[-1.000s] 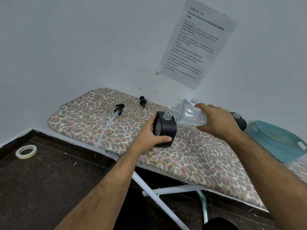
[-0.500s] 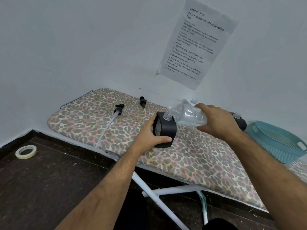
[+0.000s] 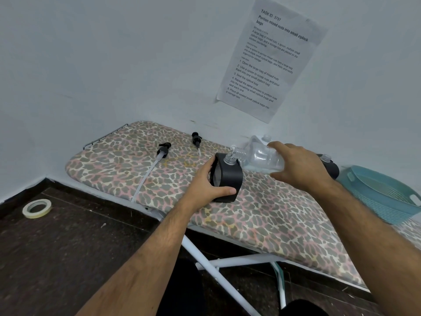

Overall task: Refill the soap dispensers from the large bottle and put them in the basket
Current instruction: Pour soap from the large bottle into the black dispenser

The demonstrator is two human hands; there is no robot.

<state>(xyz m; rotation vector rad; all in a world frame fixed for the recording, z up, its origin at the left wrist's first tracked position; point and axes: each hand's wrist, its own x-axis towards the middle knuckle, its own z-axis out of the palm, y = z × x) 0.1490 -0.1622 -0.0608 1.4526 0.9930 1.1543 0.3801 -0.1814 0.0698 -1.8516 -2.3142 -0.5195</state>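
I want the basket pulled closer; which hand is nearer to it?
Right. The right hand grips the clear bottle just left of the basket; the left hand holds the black dispenser, farther left.

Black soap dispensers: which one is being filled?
The black soap dispenser gripped by the left hand, with the clear large bottle's neck tipped over its opening. The other black dispenser stands untouched beside the teal basket.

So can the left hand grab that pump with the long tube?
Probably yes, but not yet: the left hand grips the black dispenser. The pump lies uncovered on the ironing board, nothing between.
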